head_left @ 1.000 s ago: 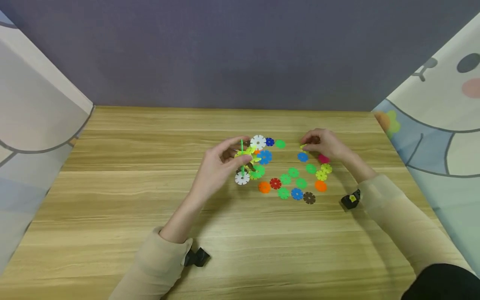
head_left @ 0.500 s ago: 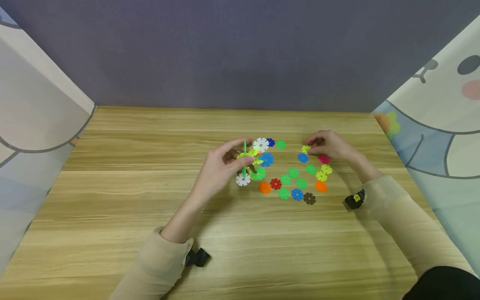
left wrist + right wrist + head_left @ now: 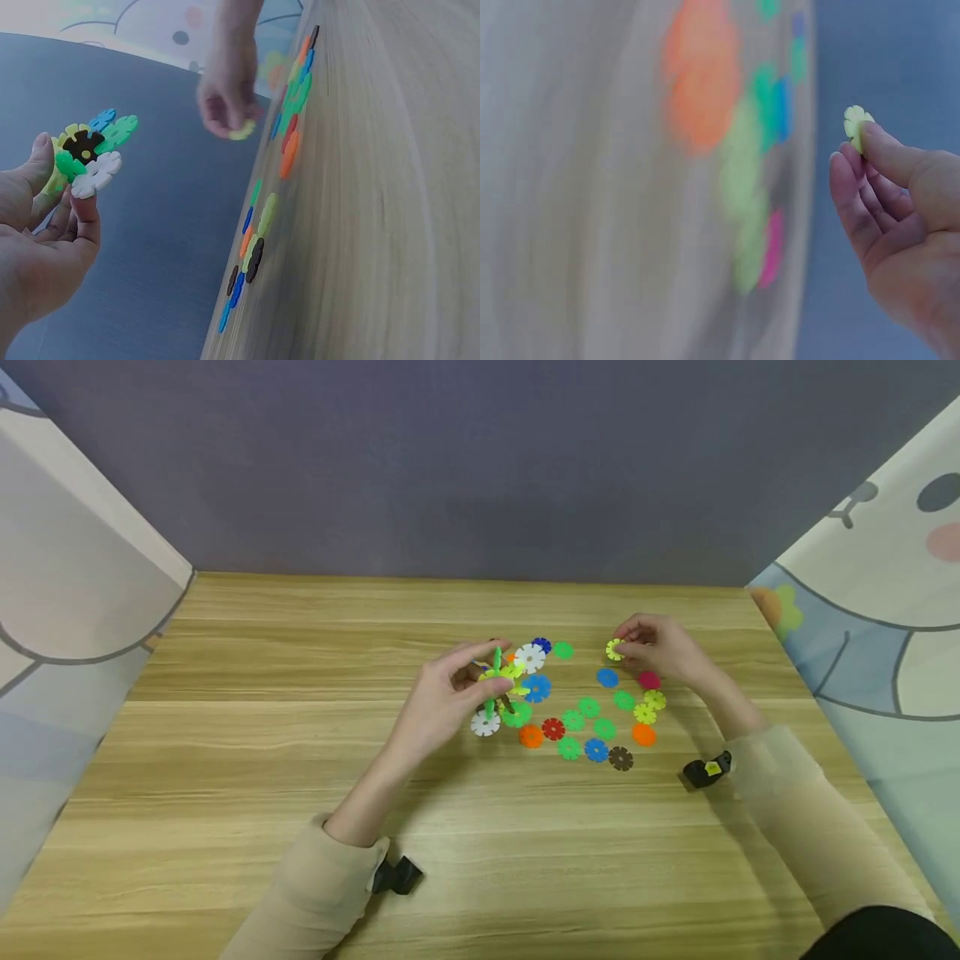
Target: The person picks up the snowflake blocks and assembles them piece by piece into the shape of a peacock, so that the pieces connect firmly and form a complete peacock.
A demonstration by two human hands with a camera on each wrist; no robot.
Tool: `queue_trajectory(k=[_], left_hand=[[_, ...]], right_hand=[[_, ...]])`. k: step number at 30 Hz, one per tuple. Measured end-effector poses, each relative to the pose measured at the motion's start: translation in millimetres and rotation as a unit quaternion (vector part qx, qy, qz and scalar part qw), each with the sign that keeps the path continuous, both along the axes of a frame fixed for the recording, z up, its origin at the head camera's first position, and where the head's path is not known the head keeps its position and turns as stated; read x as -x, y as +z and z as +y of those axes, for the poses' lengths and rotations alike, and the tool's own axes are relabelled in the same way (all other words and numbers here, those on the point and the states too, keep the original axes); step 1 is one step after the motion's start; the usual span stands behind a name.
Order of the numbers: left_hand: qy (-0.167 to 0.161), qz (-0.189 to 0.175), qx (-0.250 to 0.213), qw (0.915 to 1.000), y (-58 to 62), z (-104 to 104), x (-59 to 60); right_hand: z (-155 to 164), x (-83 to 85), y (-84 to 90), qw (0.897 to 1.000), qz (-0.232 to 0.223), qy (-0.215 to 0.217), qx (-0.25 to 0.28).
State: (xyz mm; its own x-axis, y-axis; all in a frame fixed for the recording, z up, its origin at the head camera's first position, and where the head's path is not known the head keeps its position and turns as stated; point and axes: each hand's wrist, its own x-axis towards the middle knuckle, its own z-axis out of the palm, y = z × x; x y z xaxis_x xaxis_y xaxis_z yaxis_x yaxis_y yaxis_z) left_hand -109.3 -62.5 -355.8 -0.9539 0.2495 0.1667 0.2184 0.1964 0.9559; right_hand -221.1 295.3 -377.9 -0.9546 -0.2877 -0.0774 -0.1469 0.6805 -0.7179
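My left hand (image 3: pixel 438 702) holds a cluster of interlocked snowflake discs above the table. In the left wrist view a dark brown disc (image 3: pixel 82 145) sits at its middle, with white (image 3: pixel 97 175), green (image 3: pixel 118 133), blue and yellow discs joined around it. Between thumb and fingers, my right hand (image 3: pixel 660 650) pinches a single yellow snowflake disc (image 3: pixel 853 126), lifted off the table at the back right. The right wrist view shows that disc partly covered by the thumb. The fingers of the left hand hide part of the cluster's yellow pieces.
Loose discs lie flat on the wooden table (image 3: pixel 300 652), among them red (image 3: pixel 553 729), brown (image 3: pixel 621 758), pink (image 3: pixel 649 680) and orange (image 3: pixel 644 735) ones, plus several green and blue. Behind the table rises a dark grey panel (image 3: pixel 480 468). Some discs lie under the cluster.
My right hand has picked up the yellow disc from the table and raised it slightly. The left hand has shifted a little to the right and turned the cluster slightly.
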Motion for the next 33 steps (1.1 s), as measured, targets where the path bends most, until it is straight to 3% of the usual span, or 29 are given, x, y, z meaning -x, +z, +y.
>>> queue_trajectory(k=[4, 7, 11, 15, 20, 33], left_hand=[[-0.001, 0.003, 0.009, 1.0000, -1.1, 2.1, -0.9], [-0.003, 0.008, 0.016, 0.9998, -1.1, 1.4, -1.7], [-0.009, 0.012, 0.030, 0.9994, -1.5, 1.2, -3.3], [-0.016, 0.007, 0.044, 0.9989, -1.7, 2.0, -4.6], [-0.024, 0.010, 0.060, 0.9979, -0.1, 3.6, -6.0], [-0.030, 0.099, 0.106, 0.9891, -1.6, 9.1, -9.0]], right_hand=[[-15.7, -14.3, 15.2, 0.996, 0.055, -0.025, 0.070], [-33.7, -27.4, 29.1, 0.987, 0.092, -0.023, 0.133], [-59.2, -46.5, 44.2, 0.964, 0.129, 0.010, 0.231], [-85.0, -64.2, 53.3, 0.942, 0.150, 0.044, 0.296], [-112.1, -83.2, 57.8, 0.932, 0.158, 0.061, 0.321], [-134.4, -97.3, 50.5, 0.937, 0.162, 0.081, 0.299]])
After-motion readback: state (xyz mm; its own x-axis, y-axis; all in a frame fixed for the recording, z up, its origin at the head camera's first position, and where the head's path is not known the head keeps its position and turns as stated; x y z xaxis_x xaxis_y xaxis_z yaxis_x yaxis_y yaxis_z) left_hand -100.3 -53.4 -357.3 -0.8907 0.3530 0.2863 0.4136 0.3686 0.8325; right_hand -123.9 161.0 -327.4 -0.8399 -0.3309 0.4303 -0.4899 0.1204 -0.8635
